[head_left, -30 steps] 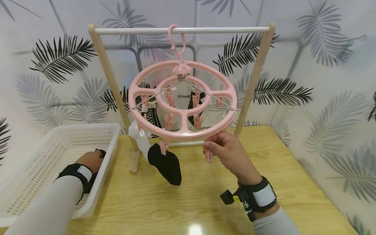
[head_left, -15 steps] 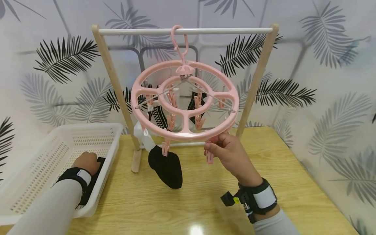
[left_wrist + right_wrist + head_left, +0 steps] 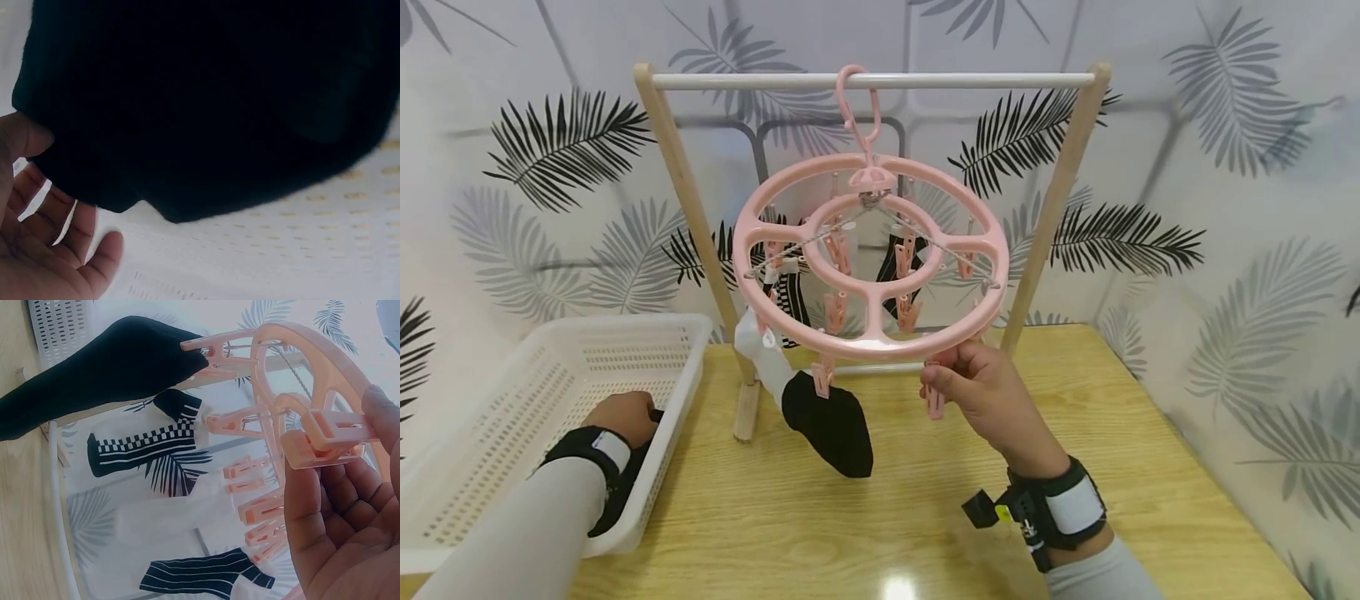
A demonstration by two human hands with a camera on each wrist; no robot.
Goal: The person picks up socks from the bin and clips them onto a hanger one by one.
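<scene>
In the white basket, my left hand [image 3: 625, 417] holds a black sock [image 3: 200, 106]; in the left wrist view the thumb and fingers pinch its edge. My right hand [image 3: 992, 396] pinches a pink clothespin [image 3: 331, 434] at the front right of the round pink drying hanger [image 3: 874, 344]. Nothing hangs in that clothespin's tips. Left of it, a black sock [image 3: 831, 425] hangs from another clip. In the right wrist view, a checkered sock [image 3: 147, 447], a white sock [image 3: 175, 515] and a striped sock [image 3: 200, 575] hang farther back.
The hanger hooks over the white rail [image 3: 970, 81] of a wooden stand [image 3: 1048, 208]. The white perforated basket [image 3: 688, 367] stands on the wooden table [image 3: 790, 533], left of the stand. Several more pink clips hang from the hanger. A leaf-patterned cloth covers the back.
My left hand has moved slightly back toward me in the basket, with the black sock. The right hand still pinches the clothespin. The hung socks sway a little.
</scene>
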